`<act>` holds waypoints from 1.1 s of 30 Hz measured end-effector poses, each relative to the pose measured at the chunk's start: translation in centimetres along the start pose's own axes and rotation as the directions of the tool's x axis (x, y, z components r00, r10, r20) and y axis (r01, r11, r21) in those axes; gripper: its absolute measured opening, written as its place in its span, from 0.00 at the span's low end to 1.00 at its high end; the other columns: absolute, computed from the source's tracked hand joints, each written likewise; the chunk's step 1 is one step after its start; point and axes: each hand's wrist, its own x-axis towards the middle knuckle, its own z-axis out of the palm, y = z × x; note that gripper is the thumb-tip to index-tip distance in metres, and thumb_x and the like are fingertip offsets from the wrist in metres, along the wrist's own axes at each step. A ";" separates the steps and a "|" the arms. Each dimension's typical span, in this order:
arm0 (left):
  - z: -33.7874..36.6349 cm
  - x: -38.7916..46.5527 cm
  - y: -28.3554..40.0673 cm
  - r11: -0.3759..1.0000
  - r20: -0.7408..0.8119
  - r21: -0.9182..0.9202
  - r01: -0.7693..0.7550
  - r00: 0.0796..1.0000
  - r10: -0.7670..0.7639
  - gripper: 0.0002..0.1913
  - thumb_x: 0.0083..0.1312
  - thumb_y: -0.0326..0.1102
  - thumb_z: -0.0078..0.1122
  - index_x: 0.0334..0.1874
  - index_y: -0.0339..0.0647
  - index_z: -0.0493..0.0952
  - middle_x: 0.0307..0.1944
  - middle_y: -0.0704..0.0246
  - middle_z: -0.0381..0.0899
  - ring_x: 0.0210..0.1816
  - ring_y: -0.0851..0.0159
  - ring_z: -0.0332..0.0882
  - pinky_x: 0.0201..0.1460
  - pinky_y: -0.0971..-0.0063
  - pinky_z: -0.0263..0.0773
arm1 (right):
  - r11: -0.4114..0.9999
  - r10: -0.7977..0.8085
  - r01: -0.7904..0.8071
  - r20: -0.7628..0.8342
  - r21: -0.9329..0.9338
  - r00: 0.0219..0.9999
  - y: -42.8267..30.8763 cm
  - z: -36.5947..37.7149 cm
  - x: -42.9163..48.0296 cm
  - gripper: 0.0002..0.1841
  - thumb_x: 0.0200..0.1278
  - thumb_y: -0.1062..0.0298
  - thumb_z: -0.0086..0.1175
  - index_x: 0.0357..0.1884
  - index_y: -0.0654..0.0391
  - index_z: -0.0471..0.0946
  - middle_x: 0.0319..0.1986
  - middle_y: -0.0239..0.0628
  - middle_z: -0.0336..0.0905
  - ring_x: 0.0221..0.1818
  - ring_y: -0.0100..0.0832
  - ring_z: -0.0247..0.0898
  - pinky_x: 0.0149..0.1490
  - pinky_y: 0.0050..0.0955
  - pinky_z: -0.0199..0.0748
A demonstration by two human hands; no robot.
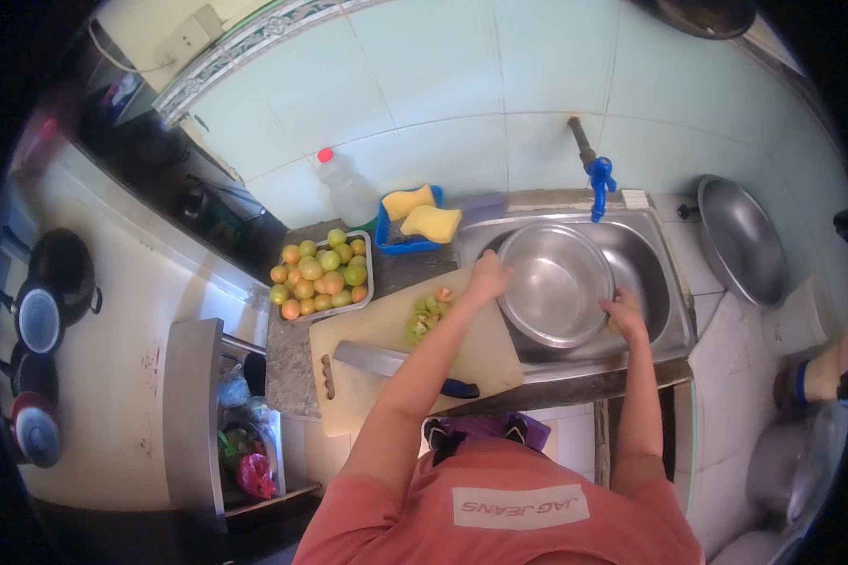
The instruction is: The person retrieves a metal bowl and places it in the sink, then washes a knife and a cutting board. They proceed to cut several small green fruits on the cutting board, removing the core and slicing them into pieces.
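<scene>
A round stainless steel bowl (pixel 557 286) sits over the basin of the metal sink (pixel 649 286), with nothing visible in it but reflections. My left hand (pixel 491 275) grips its left rim, and my right hand (pixel 625 314) grips its right side. Below my left forearm lies a cream plastic cutting board (pixel 374 318), its right end overlapping the sink's edge. Chopped green tomato pieces (pixel 427 318) are heaped on the board, partly hidden by that forearm. A large knife (pixel 371 358) with a dark blue handle rests across the board under the same arm.
A metal tray (pixel 369 265) of green and orange tomatoes stands left of a blue basket (pixel 410 247) with yellow sponges (pixel 431 223). Behind is a clear bottle (pixel 346 187) with a red cap. A blue faucet (pixel 599 185) overhangs the sink; a large metal basin (pixel 742 240) leans at right.
</scene>
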 end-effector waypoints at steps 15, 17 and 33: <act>-9.1 -11.4 -3.3 0.902 -0.353 -0.087 -0.423 0.860 0.369 0.12 0.60 0.25 0.61 0.46 0.37 0.78 0.52 0.60 0.75 0.53 0.54 0.76 0.54 0.67 0.72 | 0.685 -0.015 -0.189 -0.273 -0.703 0.962 -4.8 2.3 -1.8 0.27 0.62 0.49 0.56 0.51 0.65 0.77 0.46 0.53 0.80 0.50 0.50 0.77 0.52 0.40 0.71; -9.1 -13.5 -4.0 0.880 -0.306 -0.327 -0.345 0.919 0.247 0.13 0.60 0.25 0.62 0.48 0.38 0.79 0.52 0.63 0.76 0.51 0.60 0.76 0.52 0.70 0.73 | 0.805 -0.181 0.029 -0.199 -0.593 0.963 -8.8 4.5 -4.0 0.27 0.67 0.46 0.49 0.50 0.64 0.77 0.41 0.52 0.81 0.45 0.47 0.78 0.50 0.41 0.72; -13.8 -27.7 -16.2 0.755 -0.618 -0.611 -0.240 0.740 -0.265 0.17 0.60 0.29 0.65 0.53 0.43 0.77 0.44 0.70 0.79 0.43 0.69 0.77 0.41 0.77 0.77 | 0.297 -0.543 0.875 0.686 -0.382 0.484 -15.7 24.1 -21.2 0.34 0.41 0.68 0.69 0.54 0.64 0.69 0.51 0.54 0.67 0.55 0.55 0.63 0.60 0.45 0.63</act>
